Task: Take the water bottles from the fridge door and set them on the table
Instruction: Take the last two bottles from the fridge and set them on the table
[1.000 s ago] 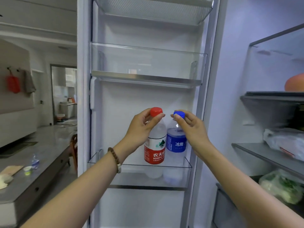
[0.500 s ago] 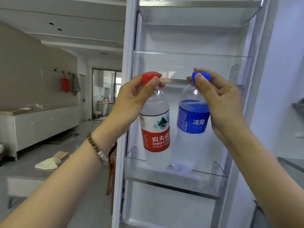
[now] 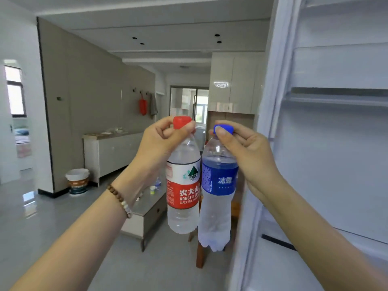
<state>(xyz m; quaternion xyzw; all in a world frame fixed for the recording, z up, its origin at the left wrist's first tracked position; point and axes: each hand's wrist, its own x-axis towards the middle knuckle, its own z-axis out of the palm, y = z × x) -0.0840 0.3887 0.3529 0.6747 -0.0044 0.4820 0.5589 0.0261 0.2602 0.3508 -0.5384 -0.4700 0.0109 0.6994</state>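
Red-capped bottle pinched at cap by left hand | blue-capped bottle likewise by right hand | carry: support bodies, avoid swinging into fridge door

Open floor lies ahead-left; the fridge door walls the right; a low table and wooden stool stand beneath the bottles.
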